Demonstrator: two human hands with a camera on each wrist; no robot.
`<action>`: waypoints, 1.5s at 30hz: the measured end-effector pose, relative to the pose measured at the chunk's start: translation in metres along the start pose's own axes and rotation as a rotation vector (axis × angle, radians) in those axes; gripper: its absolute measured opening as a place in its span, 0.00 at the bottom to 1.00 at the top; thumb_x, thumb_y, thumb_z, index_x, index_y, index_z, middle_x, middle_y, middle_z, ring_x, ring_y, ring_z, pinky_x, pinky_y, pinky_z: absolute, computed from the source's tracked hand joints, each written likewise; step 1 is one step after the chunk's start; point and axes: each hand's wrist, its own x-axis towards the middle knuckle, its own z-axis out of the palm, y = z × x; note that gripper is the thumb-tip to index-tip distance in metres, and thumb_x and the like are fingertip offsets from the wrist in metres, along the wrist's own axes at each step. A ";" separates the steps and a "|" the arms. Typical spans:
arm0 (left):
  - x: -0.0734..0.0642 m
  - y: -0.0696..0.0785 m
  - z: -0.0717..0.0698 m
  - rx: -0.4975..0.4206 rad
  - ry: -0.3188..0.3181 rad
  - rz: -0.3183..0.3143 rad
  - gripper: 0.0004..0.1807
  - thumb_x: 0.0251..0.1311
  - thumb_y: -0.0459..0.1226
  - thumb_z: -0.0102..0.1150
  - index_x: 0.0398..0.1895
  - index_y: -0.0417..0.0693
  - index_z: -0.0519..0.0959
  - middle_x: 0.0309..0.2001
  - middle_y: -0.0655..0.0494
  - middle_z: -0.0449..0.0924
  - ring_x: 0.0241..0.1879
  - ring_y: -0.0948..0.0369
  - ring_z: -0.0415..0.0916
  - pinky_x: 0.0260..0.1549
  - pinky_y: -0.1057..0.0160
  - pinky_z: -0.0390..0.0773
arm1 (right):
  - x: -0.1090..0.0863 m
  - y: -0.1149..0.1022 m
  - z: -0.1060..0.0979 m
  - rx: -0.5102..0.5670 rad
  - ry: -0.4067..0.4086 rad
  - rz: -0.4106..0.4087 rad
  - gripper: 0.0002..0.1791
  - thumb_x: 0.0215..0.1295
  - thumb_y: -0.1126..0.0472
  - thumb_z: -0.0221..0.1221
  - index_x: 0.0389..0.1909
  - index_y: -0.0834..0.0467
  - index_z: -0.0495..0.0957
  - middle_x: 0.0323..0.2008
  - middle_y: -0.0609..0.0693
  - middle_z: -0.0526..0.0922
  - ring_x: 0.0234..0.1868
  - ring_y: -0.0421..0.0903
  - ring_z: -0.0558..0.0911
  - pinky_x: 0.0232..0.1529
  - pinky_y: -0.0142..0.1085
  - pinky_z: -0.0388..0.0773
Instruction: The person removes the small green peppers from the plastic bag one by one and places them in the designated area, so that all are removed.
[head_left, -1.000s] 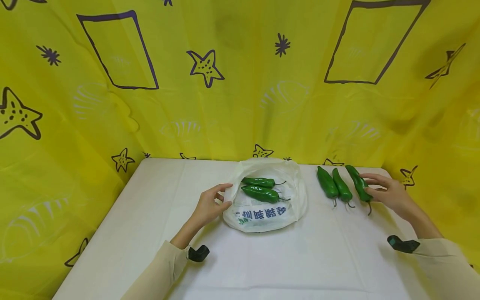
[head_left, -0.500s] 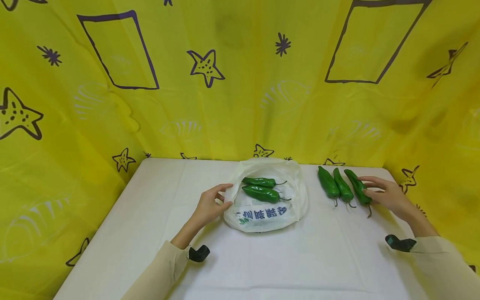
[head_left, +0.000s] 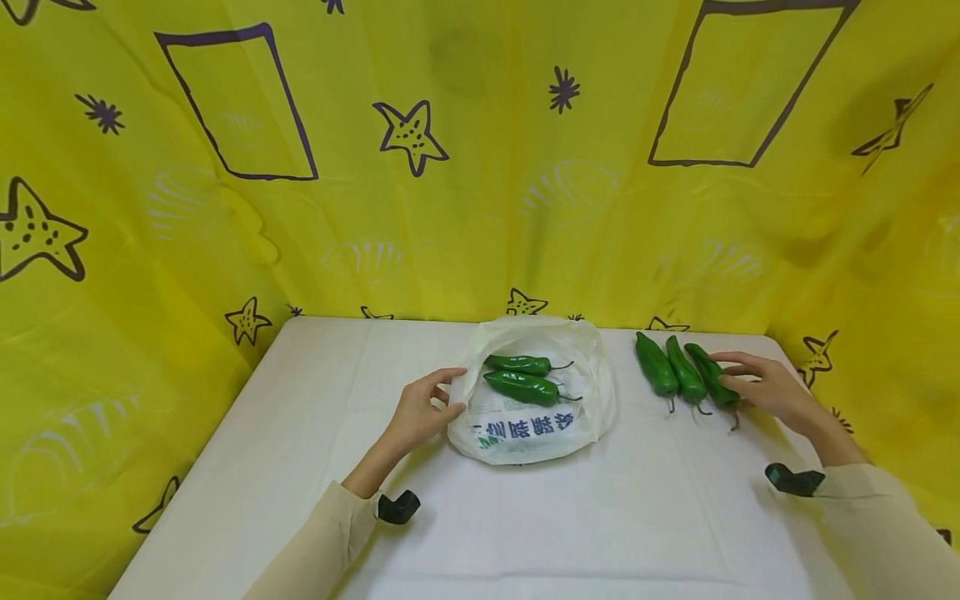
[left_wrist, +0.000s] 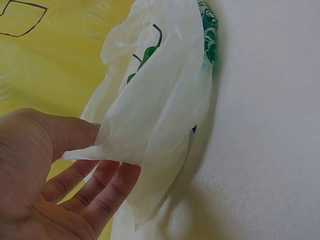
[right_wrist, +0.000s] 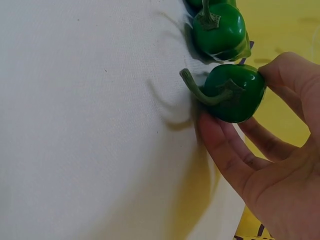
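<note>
My left hand pinches the left rim of a whitish plastic bag, thumb above and fingers under its edge in the left wrist view. Two glossy green peppers lie inside the open bag, stems to the right. On the right, my right hand holds a green pepper between thumb and fingers, its curved stem toward the camera in the right wrist view. Just left of that one, two more green peppers lie side by side, tips toward the back.
A white cloth covers the table, with a yellow printed curtain along its back and sides. A black wrist camera juts from the left sleeve, another black camera from the right sleeve.
My right hand has shifted slightly left with its pepper, bringing it closer to the two beside it. The left hand and the bag stay in place.
</note>
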 end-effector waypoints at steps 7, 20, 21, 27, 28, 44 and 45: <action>0.001 -0.002 0.001 0.006 -0.008 0.001 0.29 0.57 0.27 0.72 0.64 0.47 0.80 0.53 0.45 0.82 0.37 0.59 0.80 0.27 0.68 0.80 | 0.001 0.002 0.003 0.045 -0.010 -0.017 0.30 0.78 0.55 0.57 0.72 0.67 0.65 0.68 0.75 0.65 0.44 0.27 0.76 0.40 0.37 0.85; 0.000 -0.001 0.000 0.012 -0.015 -0.005 0.30 0.57 0.27 0.72 0.64 0.47 0.79 0.53 0.46 0.81 0.36 0.59 0.79 0.28 0.68 0.81 | -0.001 0.001 0.004 0.055 -0.008 -0.026 0.30 0.78 0.55 0.57 0.72 0.67 0.64 0.63 0.77 0.68 0.41 0.37 0.82 0.38 0.39 0.85; 0.000 -0.001 0.000 0.011 -0.014 -0.004 0.30 0.57 0.27 0.72 0.64 0.47 0.79 0.53 0.46 0.81 0.36 0.59 0.79 0.28 0.68 0.81 | -0.001 0.000 0.004 0.050 -0.009 -0.026 0.30 0.78 0.55 0.57 0.72 0.67 0.64 0.63 0.76 0.68 0.42 0.37 0.81 0.38 0.39 0.85; 0.000 0.000 0.000 0.003 -0.012 0.020 0.29 0.57 0.27 0.72 0.64 0.46 0.80 0.53 0.44 0.81 0.36 0.59 0.80 0.27 0.67 0.81 | -0.001 -0.004 0.002 0.030 -0.035 -0.014 0.31 0.78 0.55 0.57 0.73 0.66 0.64 0.63 0.76 0.68 0.52 0.59 0.81 0.40 0.38 0.85; 0.000 0.000 0.000 0.000 -0.011 0.022 0.29 0.57 0.26 0.72 0.64 0.46 0.80 0.53 0.44 0.81 0.36 0.59 0.80 0.27 0.67 0.81 | -0.001 -0.005 0.002 0.033 -0.042 -0.010 0.31 0.78 0.55 0.57 0.73 0.66 0.63 0.63 0.77 0.68 0.53 0.63 0.80 0.40 0.39 0.85; -0.001 0.001 -0.001 0.004 -0.006 0.018 0.29 0.56 0.26 0.72 0.63 0.47 0.80 0.52 0.45 0.82 0.35 0.60 0.79 0.26 0.68 0.80 | -0.001 -0.018 -0.010 -0.077 -0.092 -0.057 0.33 0.76 0.58 0.59 0.74 0.68 0.60 0.60 0.80 0.71 0.48 0.63 0.84 0.40 0.48 0.86; -0.001 0.001 -0.001 0.005 -0.007 0.016 0.29 0.57 0.27 0.72 0.63 0.47 0.80 0.52 0.45 0.82 0.35 0.60 0.79 0.26 0.68 0.80 | -0.001 -0.019 -0.011 -0.089 -0.097 -0.064 0.34 0.76 0.58 0.59 0.74 0.68 0.59 0.60 0.81 0.71 0.48 0.63 0.84 0.40 0.49 0.86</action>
